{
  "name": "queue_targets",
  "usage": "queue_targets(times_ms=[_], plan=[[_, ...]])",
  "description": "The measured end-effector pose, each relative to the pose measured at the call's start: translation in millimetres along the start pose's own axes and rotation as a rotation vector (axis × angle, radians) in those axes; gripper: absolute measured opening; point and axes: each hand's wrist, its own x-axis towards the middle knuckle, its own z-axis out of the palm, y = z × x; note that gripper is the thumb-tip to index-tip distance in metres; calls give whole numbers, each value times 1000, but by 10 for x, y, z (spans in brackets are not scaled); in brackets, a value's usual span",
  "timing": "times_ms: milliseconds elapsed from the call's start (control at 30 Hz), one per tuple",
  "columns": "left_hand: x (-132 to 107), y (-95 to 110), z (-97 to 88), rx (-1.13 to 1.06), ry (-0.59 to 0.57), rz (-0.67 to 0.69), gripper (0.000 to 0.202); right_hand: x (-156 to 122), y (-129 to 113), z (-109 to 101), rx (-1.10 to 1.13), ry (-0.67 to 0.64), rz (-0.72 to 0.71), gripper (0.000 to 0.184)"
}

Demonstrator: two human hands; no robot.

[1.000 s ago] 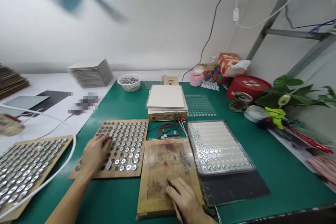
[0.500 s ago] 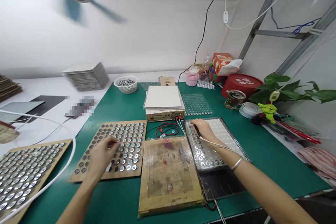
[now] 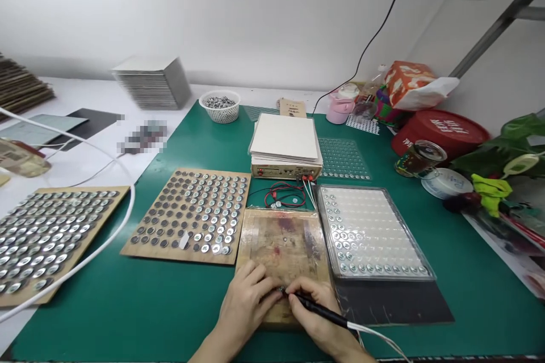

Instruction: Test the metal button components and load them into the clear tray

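Green cutting mat (image 3: 128, 312) on my feed, and both hands have just come together on the stained wooden board (image 3: 276, 232). Left hand (image 3: 247, 309) is pinching a small metal disc (image 3: 281, 290) near the board's front edge, right hand (image 3: 315, 317) gripping a black corded pen (image 3: 317, 309) right up against it.

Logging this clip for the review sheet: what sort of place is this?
Likely a small electronics workshop bench: a green mat carries a bench unit with red and black leads, wooden boards of metal discs, and there's a corded pen tool in the right hand.
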Motion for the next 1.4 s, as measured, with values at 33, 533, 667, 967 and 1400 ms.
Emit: queue_targets(times_ms=[33, 533, 667, 967, 1400], plan=[[3, -6, -2, -7, -4, 5, 14, 12, 16, -2, -4, -6, -1, 20], [54, -8, -60, 2, -142, -22, 13, 75, 163, 65, -73, 28, -55, 22], [57, -27, -36, -9, -123, -28, 9, 61, 235, 91, -90, 50, -81, 26], [69, 21, -12, -48, -142, -79, 7, 80, 82, 56, -100, 30, -44, 21], [674, -1372, -1309, 452, 230, -609, 29, -3, 257, 225, -364, 319, -791, 32]])
